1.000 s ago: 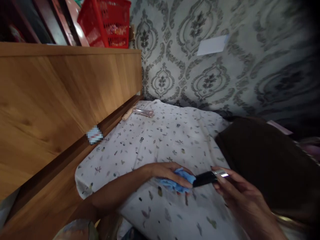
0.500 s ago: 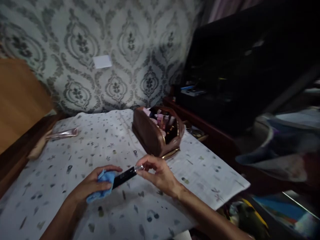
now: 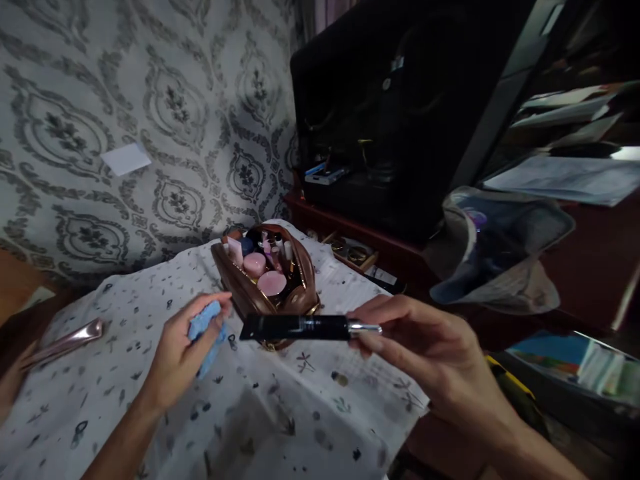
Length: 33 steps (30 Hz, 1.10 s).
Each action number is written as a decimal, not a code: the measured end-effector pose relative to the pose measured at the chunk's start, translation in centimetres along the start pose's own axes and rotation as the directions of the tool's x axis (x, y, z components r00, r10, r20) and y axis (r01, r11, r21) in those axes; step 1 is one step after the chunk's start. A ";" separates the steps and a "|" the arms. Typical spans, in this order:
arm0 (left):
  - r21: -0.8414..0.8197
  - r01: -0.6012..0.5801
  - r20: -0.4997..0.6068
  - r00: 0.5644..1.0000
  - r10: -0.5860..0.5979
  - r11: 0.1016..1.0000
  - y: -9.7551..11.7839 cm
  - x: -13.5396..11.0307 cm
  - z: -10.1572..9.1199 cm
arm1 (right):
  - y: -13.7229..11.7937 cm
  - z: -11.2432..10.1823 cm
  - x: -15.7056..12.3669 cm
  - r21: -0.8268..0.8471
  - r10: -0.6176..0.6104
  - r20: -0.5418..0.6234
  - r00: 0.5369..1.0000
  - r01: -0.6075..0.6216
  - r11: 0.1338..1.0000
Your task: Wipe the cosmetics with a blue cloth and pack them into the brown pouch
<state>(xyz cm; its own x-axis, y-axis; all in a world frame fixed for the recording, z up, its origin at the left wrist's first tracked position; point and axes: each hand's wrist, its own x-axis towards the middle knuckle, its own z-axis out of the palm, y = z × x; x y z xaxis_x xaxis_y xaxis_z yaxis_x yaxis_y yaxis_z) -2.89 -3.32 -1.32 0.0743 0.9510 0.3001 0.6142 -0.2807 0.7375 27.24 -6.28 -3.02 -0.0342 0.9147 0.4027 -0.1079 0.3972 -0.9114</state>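
- A rose-gold tube (image 3: 65, 341) lies on the bench (image 3: 300, 427) at the far left, well apart from the pouch. Its left end runs into shadow, and what lies beside it there cannot be made out.
- The left hand (image 3: 177, 353) is clenched around a small blue cloth (image 3: 203, 327), with the thumb pressed over its top. The cloth sits just left of the black tube and does not touch it.
- The brown cosmetics pouch (image 3: 237, 287) stands open behind the hands and is packed with pink pots and small bottles. Judging by this, most of the items are in the pouch and only two tubes are out of it.
- The black tube (image 3: 295, 327) hangs level in the air, just in front of the pouch. No smear or mark shows on it in the dim light, and its print is unreadable.
- The right hand (image 3: 425, 353) pinches the tube by its silver cap (image 3: 365, 327) between the thumb and fingertips. The cap appears to be on.
- At the right, a grey bag (image 3: 495, 253) and shelves of papers are blurred and dark.
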 end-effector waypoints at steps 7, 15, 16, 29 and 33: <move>0.565 -0.499 0.176 0.851 0.495 0.657 -2.0 2.8 1.3 | 1.4 -1.3 1.7 -0.127 -0.068 -0.229 0.971 0.039 0.991; 0.524 -0.495 0.071 0.836 0.544 0.693 -2.7 2.2 2.4 | 4.3 -1.2 4.3 -0.319 -0.337 0.027 0.941 0.328 0.890; 0.521 -0.491 0.064 0.838 0.541 0.698 -2.6 2.2 2.5 | 4.5 -1.2 4.6 -0.335 -0.353 0.059 0.934 0.351 0.874; 0.527 -0.452 0.045 0.860 0.508 0.719 -2.5 1.9 3.0 | 6.2 2.8 9.7 -0.474 -0.240 0.422 0.874 0.439 0.763; 0.526 -0.443 0.043 0.867 0.497 0.727 -2.5 1.9 2.9 | 6.5 3.7 10.3 -0.493 -0.191 0.457 0.869 0.426 0.759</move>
<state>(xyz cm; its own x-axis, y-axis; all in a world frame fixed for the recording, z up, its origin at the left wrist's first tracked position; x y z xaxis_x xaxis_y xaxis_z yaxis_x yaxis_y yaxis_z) -2.03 -0.47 -4.35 0.4034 0.6904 0.6005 0.8263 -0.5567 0.0850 22.52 5.48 -4.46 -0.4636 0.6845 0.5627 0.3929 0.7280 -0.5618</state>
